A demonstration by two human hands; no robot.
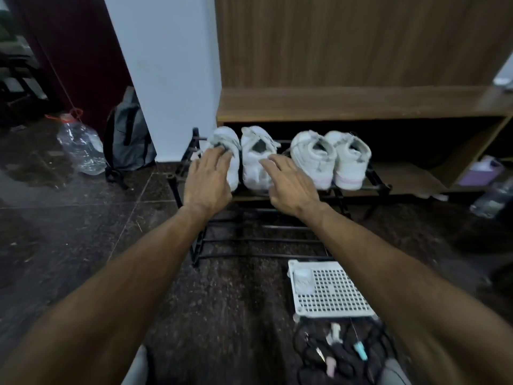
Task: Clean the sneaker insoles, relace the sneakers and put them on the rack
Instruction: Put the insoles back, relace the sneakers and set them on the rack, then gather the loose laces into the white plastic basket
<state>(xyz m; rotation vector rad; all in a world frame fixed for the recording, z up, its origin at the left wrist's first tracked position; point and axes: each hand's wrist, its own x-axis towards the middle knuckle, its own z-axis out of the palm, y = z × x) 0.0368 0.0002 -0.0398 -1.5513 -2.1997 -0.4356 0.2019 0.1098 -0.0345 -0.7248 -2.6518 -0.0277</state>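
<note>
Two pairs of white sneakers stand heels toward me on the top tier of a black metal shoe rack [384,187]. My left hand [208,180] lies with straight fingers over the leftmost sneaker [226,137], fingertips at its opening. My right hand [290,187] rests flat with spread fingers on the heel of the second sneaker [256,151]. The other pair [330,157], trimmed with pale pink at the sole, sits to the right, untouched. Whether the shoes are laced cannot be told from here.
A white perforated plastic tray [330,290] lies on the dark stone floor near my right forearm, with dark cloth and small items below it. A grey backpack [127,134] and a clear plastic jug [80,145] stand at the left. A wooden cabinet shelf [361,104] rises behind the rack.
</note>
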